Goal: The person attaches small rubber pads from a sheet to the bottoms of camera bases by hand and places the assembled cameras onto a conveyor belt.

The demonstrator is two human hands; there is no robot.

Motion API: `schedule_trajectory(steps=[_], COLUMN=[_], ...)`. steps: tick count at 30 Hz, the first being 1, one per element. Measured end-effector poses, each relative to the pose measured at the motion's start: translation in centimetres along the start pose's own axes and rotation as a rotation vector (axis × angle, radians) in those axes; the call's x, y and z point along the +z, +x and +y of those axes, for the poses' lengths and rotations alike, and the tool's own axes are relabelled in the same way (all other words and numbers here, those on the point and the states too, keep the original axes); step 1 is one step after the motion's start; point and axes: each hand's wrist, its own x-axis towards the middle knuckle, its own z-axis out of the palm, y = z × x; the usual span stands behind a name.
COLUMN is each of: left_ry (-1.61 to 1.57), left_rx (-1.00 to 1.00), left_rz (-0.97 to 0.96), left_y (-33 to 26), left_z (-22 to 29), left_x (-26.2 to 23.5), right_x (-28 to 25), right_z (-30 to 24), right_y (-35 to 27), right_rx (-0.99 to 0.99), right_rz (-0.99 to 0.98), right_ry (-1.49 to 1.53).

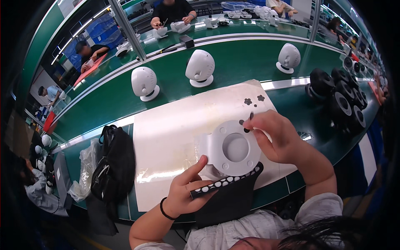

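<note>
White base (215, 151): on its near side, my left hand (185, 192) grips a dotted strip (227, 181). At its far rim, my right hand (278, 135) pinches a dark pad (246, 130).

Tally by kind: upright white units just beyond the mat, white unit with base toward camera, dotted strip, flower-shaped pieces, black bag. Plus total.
Upright white units: 3
White unit, base toward camera: 1
Dotted strip: 1
Flower-shaped pieces: 2
Black bag: 1
Total: 8

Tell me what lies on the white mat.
Two black flower-shaped pieces and a black dot lie near its far right corner. The white device, left hand, right hand and dotted strip hide parts of the mat; whatever lies there cannot be seen.
</note>
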Motion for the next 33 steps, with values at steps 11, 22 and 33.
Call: schedule_trajectory(steps=[11,22,33], left_ry=[0.051,0.075,0.119], left_rx=[0.064,0.169,0.117], left_rz=[-0.005,-0.029,-0.033], left_y=[0.2,-0.2,0.0], left_z=[0.2,-0.3,0.4], left_x=[-0.4,-0.3,-0.7], right_x=[-0.9,1.0,0.7], right_z=[-0.8,-0.9,-2.6], right_y=[-0.5,3.2,3.6], right_rx=[0.053,0.164,0.237], right_rz=[-0.077,-0.133,-0.229], right_ry=[-0.03,0.275,0.022])
